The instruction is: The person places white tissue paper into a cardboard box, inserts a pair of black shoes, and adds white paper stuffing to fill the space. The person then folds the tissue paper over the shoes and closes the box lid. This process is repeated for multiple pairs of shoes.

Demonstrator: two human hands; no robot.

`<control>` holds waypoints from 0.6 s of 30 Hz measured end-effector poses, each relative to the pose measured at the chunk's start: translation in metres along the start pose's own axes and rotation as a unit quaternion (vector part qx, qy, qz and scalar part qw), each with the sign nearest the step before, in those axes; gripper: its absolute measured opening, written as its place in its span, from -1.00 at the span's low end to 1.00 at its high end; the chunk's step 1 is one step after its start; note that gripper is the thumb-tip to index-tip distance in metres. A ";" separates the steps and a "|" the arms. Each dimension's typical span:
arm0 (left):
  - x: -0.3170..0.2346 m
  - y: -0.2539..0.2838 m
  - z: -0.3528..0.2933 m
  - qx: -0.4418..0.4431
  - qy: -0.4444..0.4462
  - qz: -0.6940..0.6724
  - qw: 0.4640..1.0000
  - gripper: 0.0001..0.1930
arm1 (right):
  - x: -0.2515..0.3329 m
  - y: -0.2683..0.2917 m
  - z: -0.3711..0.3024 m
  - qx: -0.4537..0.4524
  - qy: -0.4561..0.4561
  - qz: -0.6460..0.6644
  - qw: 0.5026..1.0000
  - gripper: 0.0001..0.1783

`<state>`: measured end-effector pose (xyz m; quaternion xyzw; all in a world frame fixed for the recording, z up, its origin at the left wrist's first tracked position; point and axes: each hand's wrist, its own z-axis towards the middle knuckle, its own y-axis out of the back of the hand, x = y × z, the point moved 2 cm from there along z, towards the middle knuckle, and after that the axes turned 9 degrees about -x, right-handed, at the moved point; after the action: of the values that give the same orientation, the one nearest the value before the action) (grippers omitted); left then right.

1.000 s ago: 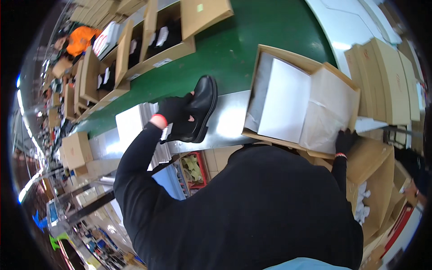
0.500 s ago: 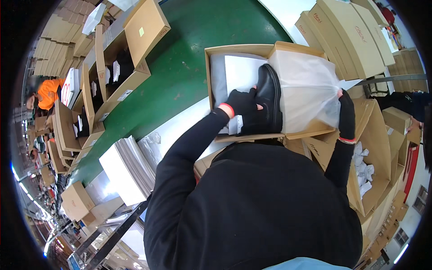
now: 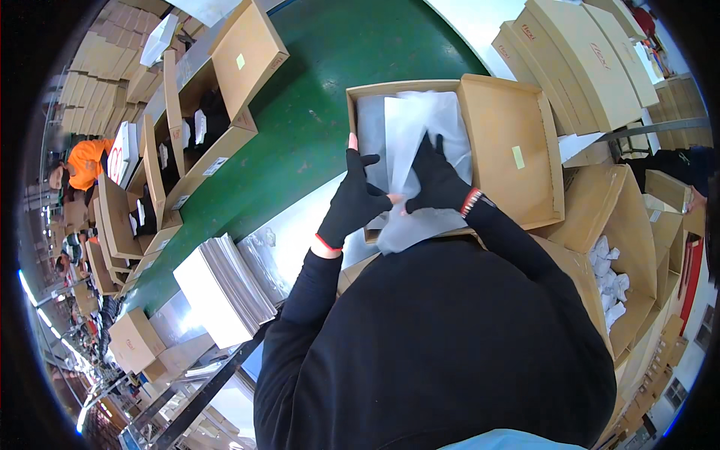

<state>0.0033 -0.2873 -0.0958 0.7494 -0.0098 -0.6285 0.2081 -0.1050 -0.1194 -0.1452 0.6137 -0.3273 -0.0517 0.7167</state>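
An open cardboard shoebox (image 3: pixel 351 112) lies in front of me, its lid (image 3: pixel 514 112) folded back to the right. White tissue paper (image 3: pixel 450 112) covers what is inside, and a loose flap of it hangs over the near edge. The boot seen earlier is hidden under the paper. My left hand (image 3: pixel 349 196), in a black fingerless glove, is at the box's left side with fingers spread and its thumb towards the middle. My right hand (image 3: pixel 441 178), gloved alike, lies on the paper with its fingers stretched out. The two thumbs come close together near the front.
Open boxes with black footwear (image 3: pixel 206 120) line the green surface (image 3: pixel 322 52) at left. A stack of white sheets (image 3: pixel 221 289) stands nearer. Closed shoeboxes (image 3: pixel 577 67) are at far right, above a large carton (image 3: pixel 626 247) with crumpled paper. A person in orange (image 3: pixel 84 161) is far left.
My right hand has moved left from the lid side, bringing the tissue paper over the boot. My left hand has left the boot and shifted to the box's left side.
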 end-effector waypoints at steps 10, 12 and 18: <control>0.034 -0.025 -0.071 0.069 -0.095 0.369 0.922 -0.53 | 0.001 -0.034 0.098 0.094 0.071 -0.120 0.986 0.44; 0.056 -0.025 -0.076 0.053 -0.109 0.365 0.923 -0.67 | -0.006 -0.029 0.101 0.020 0.058 -0.045 0.997 0.35; 0.038 0.034 -0.061 -0.182 -0.021 0.227 0.956 -0.58 | -0.172 0.092 -0.067 -0.460 -0.216 -0.116 0.853 -0.38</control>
<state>0.0775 -0.3102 -0.1125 0.6634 -0.0698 -0.5715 0.4780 -0.2338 0.0418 -0.1331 0.2208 -0.3393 -0.4102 0.8172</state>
